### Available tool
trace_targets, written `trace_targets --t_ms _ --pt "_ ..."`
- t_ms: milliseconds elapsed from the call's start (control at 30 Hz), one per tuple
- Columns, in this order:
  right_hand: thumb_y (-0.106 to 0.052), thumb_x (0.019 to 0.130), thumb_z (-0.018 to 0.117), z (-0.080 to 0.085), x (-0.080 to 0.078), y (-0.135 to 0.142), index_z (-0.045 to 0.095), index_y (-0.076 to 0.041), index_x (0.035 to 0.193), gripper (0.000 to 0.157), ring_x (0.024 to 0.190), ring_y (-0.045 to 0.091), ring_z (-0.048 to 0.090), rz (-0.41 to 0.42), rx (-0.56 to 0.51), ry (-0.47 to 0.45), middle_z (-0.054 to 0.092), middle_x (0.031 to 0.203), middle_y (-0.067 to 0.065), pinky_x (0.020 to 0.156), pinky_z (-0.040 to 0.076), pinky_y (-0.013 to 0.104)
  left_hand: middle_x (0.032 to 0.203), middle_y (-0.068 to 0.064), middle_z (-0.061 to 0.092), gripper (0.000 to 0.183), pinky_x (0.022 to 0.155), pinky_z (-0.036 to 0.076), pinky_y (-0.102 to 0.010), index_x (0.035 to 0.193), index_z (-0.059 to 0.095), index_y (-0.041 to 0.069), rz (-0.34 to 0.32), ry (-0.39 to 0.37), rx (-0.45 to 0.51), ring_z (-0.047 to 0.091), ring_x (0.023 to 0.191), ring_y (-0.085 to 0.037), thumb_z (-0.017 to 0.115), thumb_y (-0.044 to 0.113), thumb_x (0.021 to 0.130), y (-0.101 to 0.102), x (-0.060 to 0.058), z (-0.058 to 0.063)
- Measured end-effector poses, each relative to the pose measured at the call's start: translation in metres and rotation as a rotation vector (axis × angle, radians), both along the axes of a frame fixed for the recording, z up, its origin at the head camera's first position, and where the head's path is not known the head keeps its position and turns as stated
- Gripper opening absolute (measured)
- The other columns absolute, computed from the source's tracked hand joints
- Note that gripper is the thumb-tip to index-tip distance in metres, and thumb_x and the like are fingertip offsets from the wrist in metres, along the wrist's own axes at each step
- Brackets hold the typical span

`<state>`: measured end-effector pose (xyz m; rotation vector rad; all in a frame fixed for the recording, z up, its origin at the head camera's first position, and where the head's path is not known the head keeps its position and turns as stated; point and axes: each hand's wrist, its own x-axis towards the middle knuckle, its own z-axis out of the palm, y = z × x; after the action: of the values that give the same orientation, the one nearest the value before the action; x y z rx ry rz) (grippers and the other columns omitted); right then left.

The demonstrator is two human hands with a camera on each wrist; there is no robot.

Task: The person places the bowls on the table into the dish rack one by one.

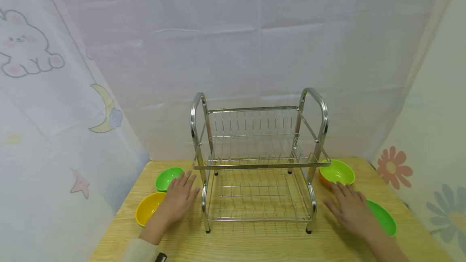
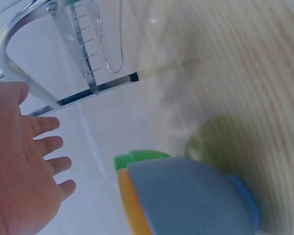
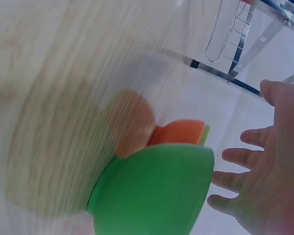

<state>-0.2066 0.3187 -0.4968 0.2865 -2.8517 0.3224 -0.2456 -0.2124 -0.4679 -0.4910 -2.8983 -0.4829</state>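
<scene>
A two-tier metal dish rack (image 1: pixel 262 166) stands upright on the wooden table between my hands. To its left, my left hand (image 1: pixel 175 202) hovers with fingers spread, beside a green bowl (image 1: pixel 168 178) and a yellow bowl (image 1: pixel 147 209). In the left wrist view the yellow bowl's outside (image 2: pixel 191 196) looks blue-grey. My right hand (image 1: pixel 350 210) is extended on the other side, fingers apart, holding nothing. Close to it are a bowl (image 1: pixel 337 172), yellow-green inside and orange outside, and another green bowl (image 1: pixel 384 218). The right wrist view shows the fingers (image 3: pixel 242 157) straight beyond this green bowl.
A pale printed cloth (image 1: pixel 233 51) hangs behind the table and along both sides. Wood-grain tabletop (image 1: pixel 255 246) extends in front of the rack. A small dark object (image 1: pixel 161 257) shows by my left sleeve (image 1: pixel 140 250).
</scene>
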Motion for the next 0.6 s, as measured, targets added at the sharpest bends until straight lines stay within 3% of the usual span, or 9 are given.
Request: trace_targets --t_ms 300,600 --pt "-0.047 0.103 0.054 0.003 0.003 0.018 0.041 0.009 0.146 0.071 0.131 0.062 0.034 -0.003 0.000 -0.007 0.038 0.146 0.039 0.101 0.025 0.079 0.161 -0.020 0.033 0.055 0.119 0.019 -0.066 0.152 0.043 0.000 0.000 0.083 0.023 0.025 0.150 -0.044 0.045 0.035 0.109 -0.006 0.002 0.021" --pt "-0.053 0.104 0.048 0.005 0.004 0.034 0.039 0.009 0.148 0.077 0.131 0.063 0.031 -0.039 0.009 -0.065 0.035 0.147 0.041 0.101 0.022 0.081 0.159 -0.024 0.035 0.055 0.118 0.020 -0.067 0.150 0.043 -0.002 -0.027 0.132 -0.001 0.026 0.149 -0.045 0.045 0.035 0.109 -0.009 0.003 0.038"
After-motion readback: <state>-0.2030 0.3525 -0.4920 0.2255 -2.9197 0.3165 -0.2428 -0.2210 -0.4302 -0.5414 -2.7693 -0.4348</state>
